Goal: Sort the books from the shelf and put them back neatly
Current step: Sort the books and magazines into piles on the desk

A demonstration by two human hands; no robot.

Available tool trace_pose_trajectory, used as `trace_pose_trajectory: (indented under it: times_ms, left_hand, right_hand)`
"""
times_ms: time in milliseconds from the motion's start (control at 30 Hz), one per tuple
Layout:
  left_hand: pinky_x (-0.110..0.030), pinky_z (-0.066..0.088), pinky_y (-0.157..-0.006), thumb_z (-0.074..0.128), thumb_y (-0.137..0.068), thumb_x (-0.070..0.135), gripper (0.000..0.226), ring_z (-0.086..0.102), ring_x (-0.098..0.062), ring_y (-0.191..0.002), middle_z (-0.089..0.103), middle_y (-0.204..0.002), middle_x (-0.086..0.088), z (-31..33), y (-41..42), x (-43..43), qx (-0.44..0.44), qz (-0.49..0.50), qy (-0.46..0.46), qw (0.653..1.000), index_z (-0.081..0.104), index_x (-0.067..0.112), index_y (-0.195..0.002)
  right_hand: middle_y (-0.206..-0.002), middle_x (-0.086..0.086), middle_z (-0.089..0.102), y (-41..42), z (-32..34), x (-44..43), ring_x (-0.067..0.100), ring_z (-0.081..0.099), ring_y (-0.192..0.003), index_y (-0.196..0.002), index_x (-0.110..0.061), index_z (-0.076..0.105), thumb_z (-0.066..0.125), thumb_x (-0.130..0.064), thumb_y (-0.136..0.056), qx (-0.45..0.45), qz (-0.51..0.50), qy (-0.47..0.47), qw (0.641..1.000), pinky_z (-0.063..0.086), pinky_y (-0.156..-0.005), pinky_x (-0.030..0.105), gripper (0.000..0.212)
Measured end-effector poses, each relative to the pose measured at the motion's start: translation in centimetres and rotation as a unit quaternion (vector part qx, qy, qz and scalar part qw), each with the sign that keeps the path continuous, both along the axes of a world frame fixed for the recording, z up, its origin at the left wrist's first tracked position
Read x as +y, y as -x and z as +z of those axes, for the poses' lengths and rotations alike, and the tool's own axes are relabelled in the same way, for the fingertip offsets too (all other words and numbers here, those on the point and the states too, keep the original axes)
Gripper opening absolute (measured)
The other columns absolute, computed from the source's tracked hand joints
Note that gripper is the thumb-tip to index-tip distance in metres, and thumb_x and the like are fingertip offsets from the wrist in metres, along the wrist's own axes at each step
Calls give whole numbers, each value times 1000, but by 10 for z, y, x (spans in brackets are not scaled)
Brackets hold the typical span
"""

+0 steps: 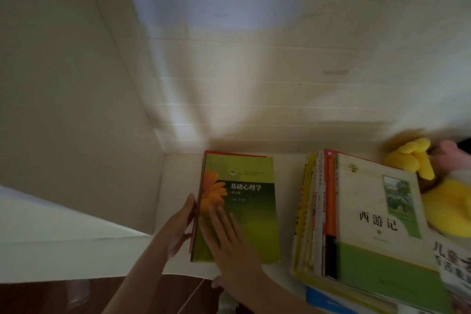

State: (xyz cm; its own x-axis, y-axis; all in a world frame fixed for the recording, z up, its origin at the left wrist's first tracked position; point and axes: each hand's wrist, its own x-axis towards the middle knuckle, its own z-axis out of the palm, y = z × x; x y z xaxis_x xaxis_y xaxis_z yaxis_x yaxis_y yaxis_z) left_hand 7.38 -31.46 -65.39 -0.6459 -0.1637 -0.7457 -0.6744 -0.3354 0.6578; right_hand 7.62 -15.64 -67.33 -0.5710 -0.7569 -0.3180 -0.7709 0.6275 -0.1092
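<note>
A green book with an orange flower on its cover (249, 201) lies flat on top of a small stack on the white shelf board (288, 211); a red book edge shows beneath it. My left hand (178, 227) presses with straight fingers against the stack's left edge. My right hand (226, 237) lies flat, fingers spread, on the green cover. To the right sits a taller, uneven pile of books (316, 214), topped by a cream and green book (377, 214).
A yellow plush toy (418, 160) lies behind and beside the right pile. The shelf's side wall (76, 109) rises at the left and its back panel (254, 71) behind. Dark wooden floor (76, 293) shows below the shelf's front edge.
</note>
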Motion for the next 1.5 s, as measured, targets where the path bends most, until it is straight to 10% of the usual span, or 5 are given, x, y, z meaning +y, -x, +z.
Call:
trace_pose_trajectory:
  times_ms: [867, 1200, 1333, 1433, 1500]
  left_hand:
    - [-46, 30, -110, 22, -95, 57, 65, 40, -31, -134, 41, -147, -13, 3, 0, 29, -9, 2, 86, 996, 37, 18, -145]
    - [-41, 36, -103, 23, -92, 61, 66, 48, -28, -126, 49, -141, -10, -2, -7, 29, 16, 26, 50, 998, 46, 20, -139]
    - [-24, 54, -79, 43, -84, 64, 69, 67, -19, -101, 62, -121, -12, -4, 12, 19, 123, -15, -2, 992, 53, 12, -128]
    - [-35, 30, -113, 37, -103, 31, 57, 45, -27, -132, 29, -151, -26, -115, 54, -20, 337, 49, -157, 927, 23, -5, -145]
    - [-31, 45, -101, 22, -106, 27, 47, 67, -7, -99, 33, -151, -20, -151, 61, -35, 260, 29, -8, 965, 31, 3, -145]
  right_hand:
    - [-150, 16, 37, 10, -7, -26, 39, 33, -138, -144, -11, 37, 77, -53, -65, 95, -40, -6, 995, 39, -104, 56, 98]
    - [-158, 19, 0, 14, -5, -16, 43, 0, -143, -151, -6, 3, 63, -82, -54, -17, -25, 52, 998, 8, -110, 62, 138]
    - [-151, 3, -34, 71, 38, 8, 25, -31, -140, -146, -21, -23, 41, -73, -82, -109, -351, 222, 903, -17, -114, 42, 104]
    - [-160, 11, -5, 106, 30, 34, 29, -1, -147, -152, -13, -8, 44, -64, -88, -229, -575, 241, 748, 8, -118, 45, 97]
    - [-154, 15, 26, 107, 15, 38, 32, 28, -140, -152, -10, 9, 49, -61, -87, -338, -617, 249, 665, 27, -115, 46, 92]
